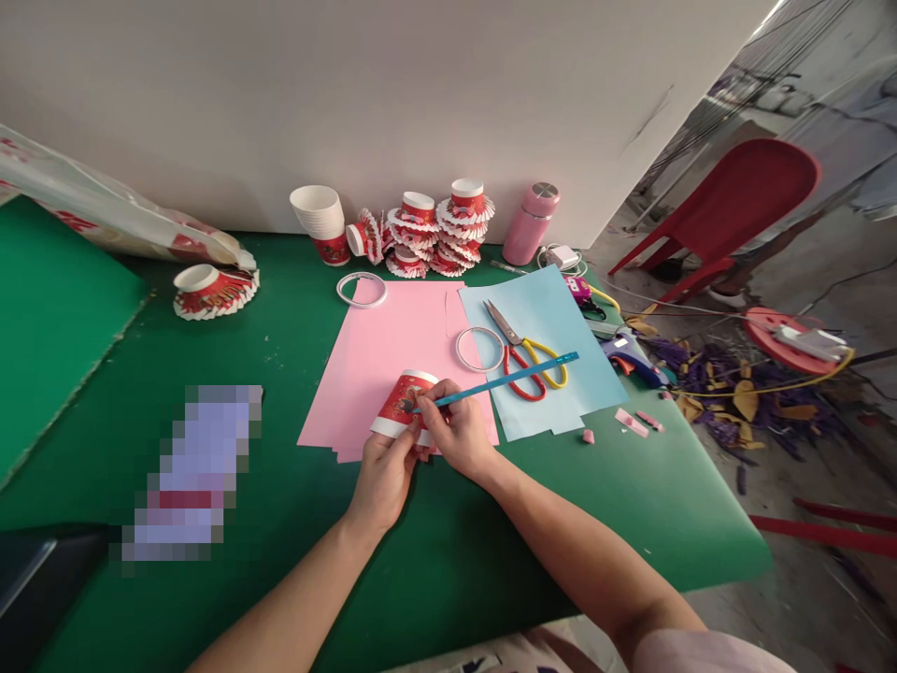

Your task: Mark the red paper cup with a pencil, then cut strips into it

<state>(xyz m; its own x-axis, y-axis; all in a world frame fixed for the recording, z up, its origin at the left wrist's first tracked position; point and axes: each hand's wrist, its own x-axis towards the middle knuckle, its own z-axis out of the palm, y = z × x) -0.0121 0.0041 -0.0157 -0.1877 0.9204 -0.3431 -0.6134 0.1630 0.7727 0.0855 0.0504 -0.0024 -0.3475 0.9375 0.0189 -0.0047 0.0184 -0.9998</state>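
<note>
A red printed paper cup point(401, 402) with white ends lies tilted in my left hand point(384, 479), whose fingers hold it from the near side. My right hand point(457, 432) pinches a long blue pencil point(501, 378), its lower end at the cup's printed side. Beneath the cup are pink paper sheets point(350, 374). Light blue sheets point(561, 318) lie to the right, bearing scissors point(517, 341) with one red and one yellow handle. One white ring point(479, 350) rests across the pink and blue paper; another white ring point(362, 291) sits at the pink paper's far left corner.
Along the wall stand stacked paper cups point(319, 220), several fringed red cups point(448, 229) and a pink bottle point(531, 224). A glue gun point(634, 360) lies at the table's right edge. One fringed cup point(214, 292) and a blurred-out rectangle point(196, 472) are leftward. A red chair point(735, 215) stands beyond.
</note>
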